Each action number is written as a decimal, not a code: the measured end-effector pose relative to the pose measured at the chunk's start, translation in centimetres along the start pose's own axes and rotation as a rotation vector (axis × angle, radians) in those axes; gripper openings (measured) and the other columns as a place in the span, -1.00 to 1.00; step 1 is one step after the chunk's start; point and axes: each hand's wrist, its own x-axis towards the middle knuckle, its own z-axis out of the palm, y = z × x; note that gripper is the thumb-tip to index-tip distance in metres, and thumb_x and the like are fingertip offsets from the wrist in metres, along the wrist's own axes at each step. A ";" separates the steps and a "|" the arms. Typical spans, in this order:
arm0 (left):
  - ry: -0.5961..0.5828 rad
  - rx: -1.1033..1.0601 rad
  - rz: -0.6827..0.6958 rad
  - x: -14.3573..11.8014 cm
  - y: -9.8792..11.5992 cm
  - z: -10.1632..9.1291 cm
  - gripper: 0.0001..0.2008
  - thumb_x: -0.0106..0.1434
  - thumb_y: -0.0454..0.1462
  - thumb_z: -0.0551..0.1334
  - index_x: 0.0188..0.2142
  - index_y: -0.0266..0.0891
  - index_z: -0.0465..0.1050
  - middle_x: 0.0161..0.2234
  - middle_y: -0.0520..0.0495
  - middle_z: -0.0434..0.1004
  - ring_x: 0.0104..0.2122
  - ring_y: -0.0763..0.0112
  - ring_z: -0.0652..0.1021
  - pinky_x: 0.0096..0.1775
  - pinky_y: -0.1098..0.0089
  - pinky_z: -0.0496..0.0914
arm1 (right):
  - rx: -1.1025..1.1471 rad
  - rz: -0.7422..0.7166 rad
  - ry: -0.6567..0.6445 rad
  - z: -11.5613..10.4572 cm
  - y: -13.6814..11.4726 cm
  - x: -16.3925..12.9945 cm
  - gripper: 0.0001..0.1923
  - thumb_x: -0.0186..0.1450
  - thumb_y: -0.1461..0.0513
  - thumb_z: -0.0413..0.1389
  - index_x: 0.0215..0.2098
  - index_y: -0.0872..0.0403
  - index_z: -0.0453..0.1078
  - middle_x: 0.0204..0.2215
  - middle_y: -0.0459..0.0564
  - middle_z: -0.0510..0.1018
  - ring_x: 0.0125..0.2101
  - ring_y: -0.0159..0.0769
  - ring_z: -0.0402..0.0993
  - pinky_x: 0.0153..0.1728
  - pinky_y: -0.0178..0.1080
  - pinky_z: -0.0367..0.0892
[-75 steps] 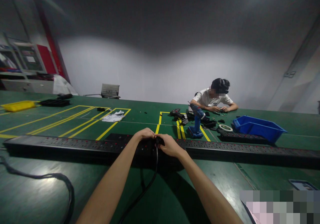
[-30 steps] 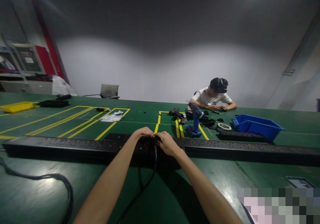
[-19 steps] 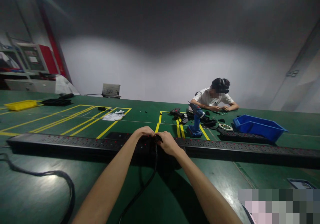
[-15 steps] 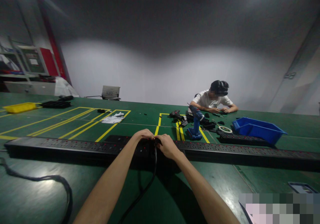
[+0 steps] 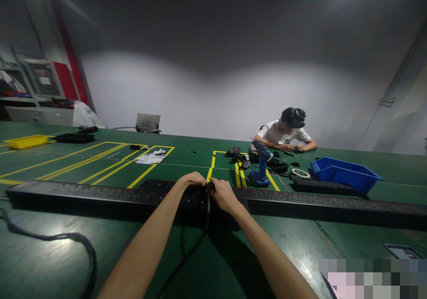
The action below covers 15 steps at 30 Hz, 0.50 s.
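A long black power strip (image 5: 110,197) with rows of sockets and small red dots runs across the table in front of me. At its middle, a black cable (image 5: 208,214) rises from the table to my hands. My right hand (image 5: 223,193) pinches the dark top end of this cable. Close against it, my left hand (image 5: 194,179) is bent over with fingertips together beside the same end. What the left fingertips grip is hidden. Beneath the hands, dark parts of the strip are partly covered by my forearms.
Beyond the strip stand a blue cordless drill (image 5: 260,168) and a blue bin (image 5: 345,172). A co-worker (image 5: 288,132) leans on the far side. White papers (image 5: 151,157) and a yellow tray (image 5: 26,142) lie left. A thick cable (image 5: 66,237) curls at near left.
Both hands stay at the cable's end, with only a very slight shift of the right fingers. The view has barely moved.
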 end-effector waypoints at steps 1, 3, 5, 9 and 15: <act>0.000 0.001 0.004 0.0 0.0 0.0 -0.67 -0.16 -0.33 0.19 -0.36 -0.24 0.63 -0.38 0.03 0.61 -0.37 0.40 0.47 -0.34 0.49 0.29 | 0.000 0.000 0.000 0.1 0.1 0.0 -0.59 0.34 0.24 0.01 0.15 0.12 0.24 -0.06 0.15 0.47 -0.08 -0.17 0.33 -0.11 -0.22 0.12; 0.005 0.014 0.002 -0.2 0.0 0.0 -0.66 -0.15 -0.32 0.19 -0.36 -0.24 0.63 -0.41 0.05 0.60 -0.38 0.40 0.46 -0.35 0.50 0.28 | 0.017 -0.033 -0.012 0.2 0.2 0.1 -0.60 0.32 0.26 0.03 0.13 0.10 0.26 -0.06 0.13 0.47 -0.07 -0.18 0.32 -0.09 -0.23 0.11; 0.006 0.027 -0.009 -0.4 0.1 0.0 -0.65 -0.15 -0.30 0.19 -0.33 -0.25 0.63 -0.42 0.06 0.58 -0.39 0.40 0.46 -0.36 0.50 0.27 | 0.037 -0.074 -0.024 0.2 0.2 0.3 -0.63 0.30 0.28 0.07 0.08 0.08 0.31 -0.07 0.09 0.48 -0.07 -0.21 0.31 -0.08 -0.24 0.10; -0.006 0.013 -0.010 -0.8 0.4 -0.1 -0.64 -0.15 -0.29 0.20 -0.32 -0.25 0.62 -0.38 0.05 0.60 -0.35 0.37 0.47 -0.34 0.50 0.29 | 0.017 -0.065 -0.014 0.1 0.1 0.4 -0.66 0.31 0.28 0.05 0.05 0.08 0.32 -0.07 0.09 0.48 -0.07 -0.21 0.31 -0.08 -0.24 0.10; -0.011 0.008 -0.011 -1.2 1.1 -0.2 -0.69 -0.16 -0.33 0.17 -0.40 -0.24 0.63 -0.38 0.04 0.62 -0.33 0.36 0.48 -0.35 0.51 0.31 | -0.035 -0.033 0.008 0.5 0.0 0.2 -0.59 0.30 0.26 0.03 0.13 0.08 0.25 -0.03 0.13 0.45 -0.05 -0.16 0.28 -0.11 -0.21 0.09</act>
